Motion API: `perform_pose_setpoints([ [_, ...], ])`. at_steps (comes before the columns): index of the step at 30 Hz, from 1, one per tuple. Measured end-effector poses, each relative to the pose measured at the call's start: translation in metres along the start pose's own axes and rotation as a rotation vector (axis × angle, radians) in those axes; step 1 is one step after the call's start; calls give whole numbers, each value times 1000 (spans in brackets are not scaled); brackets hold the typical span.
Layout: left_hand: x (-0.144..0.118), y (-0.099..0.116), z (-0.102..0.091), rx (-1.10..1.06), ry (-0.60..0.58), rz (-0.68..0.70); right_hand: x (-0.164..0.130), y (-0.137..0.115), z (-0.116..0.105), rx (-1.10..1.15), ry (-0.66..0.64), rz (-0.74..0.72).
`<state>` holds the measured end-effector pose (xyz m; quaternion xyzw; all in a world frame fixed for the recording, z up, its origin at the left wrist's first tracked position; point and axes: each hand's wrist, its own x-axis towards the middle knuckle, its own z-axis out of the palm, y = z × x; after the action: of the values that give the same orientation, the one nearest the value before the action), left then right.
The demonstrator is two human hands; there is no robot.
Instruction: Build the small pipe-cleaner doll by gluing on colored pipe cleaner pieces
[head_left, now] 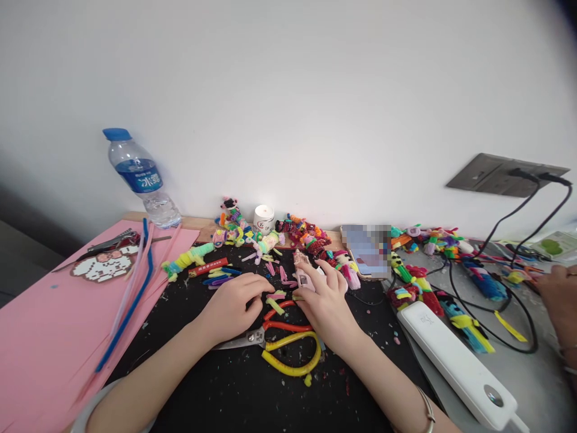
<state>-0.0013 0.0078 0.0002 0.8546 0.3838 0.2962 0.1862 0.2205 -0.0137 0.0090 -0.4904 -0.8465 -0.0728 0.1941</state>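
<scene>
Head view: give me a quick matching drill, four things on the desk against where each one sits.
Things:
1. water bottle
2. scissors
3. power strip
4. small white candle

Places:
A. against the wall, among the pipe-cleaner figures
B. on the grey surface at the right
C. far left corner, beside the pink sheet
D. on the black mat, between the left hand and right hand

Pairs: 1-C, 2-D, 3-B, 4-A
</scene>
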Motion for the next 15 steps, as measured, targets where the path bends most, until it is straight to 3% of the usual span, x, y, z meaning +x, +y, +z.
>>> perform_pose_setpoints([
  [7,0,0,1,-12,22,24,-1,2,3,97,-29,5],
  [15,-1,6,-2,-23,85,80,2,0,1,532,163,74],
])
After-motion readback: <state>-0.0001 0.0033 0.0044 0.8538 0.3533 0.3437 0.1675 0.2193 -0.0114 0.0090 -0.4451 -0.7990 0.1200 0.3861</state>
